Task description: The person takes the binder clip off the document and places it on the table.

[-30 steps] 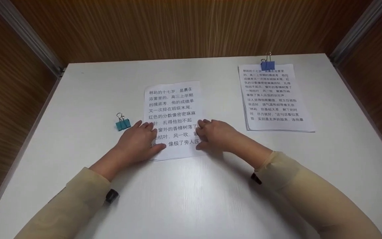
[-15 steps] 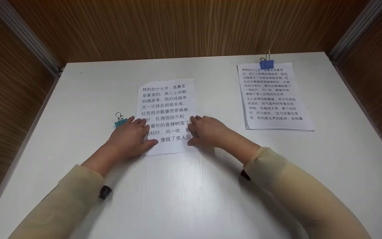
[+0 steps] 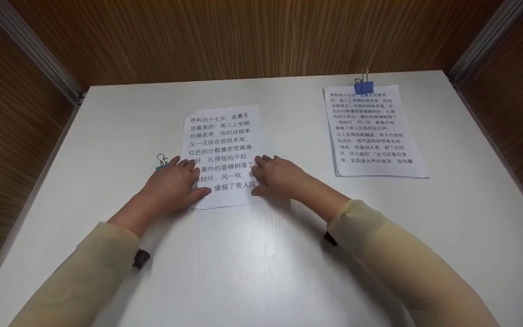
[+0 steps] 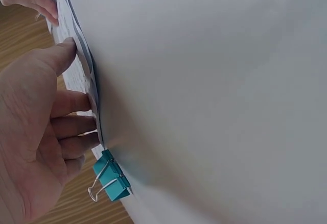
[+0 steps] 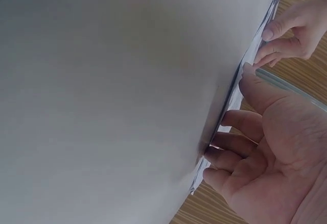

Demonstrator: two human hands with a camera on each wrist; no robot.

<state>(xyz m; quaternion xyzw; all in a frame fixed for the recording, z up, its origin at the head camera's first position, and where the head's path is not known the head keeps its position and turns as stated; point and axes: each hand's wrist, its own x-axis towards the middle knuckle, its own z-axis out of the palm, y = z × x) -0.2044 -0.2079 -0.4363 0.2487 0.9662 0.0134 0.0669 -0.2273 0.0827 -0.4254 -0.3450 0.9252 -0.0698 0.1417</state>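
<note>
My left hand [image 3: 168, 186] lies along the left edge of a loose stack of printed paper [image 3: 223, 145], its thumb over the lower part of the top sheet. From the opposite side, my right hand [image 3: 277, 177] touches the right edge with its fingertips and thumb. In both wrist views the fingers are loosely bent, tips right at the paper's edge, and the edges of several sheets show. A teal binder clip [image 4: 111, 175] with wire handles sits just beyond my left fingers; in the head view that hand partly hides it.
At the right of the white table [image 3: 225, 277] lies a second printed stack [image 3: 375, 136], with a blue binder clip [image 3: 364, 87] on its top edge. Wood-grain panels [image 3: 261, 41] stand behind the table and at both sides.
Both hands and the loose stack between them have shifted left and slightly away from me. My left hand now covers much of the teal clip, which showed fully before.
</note>
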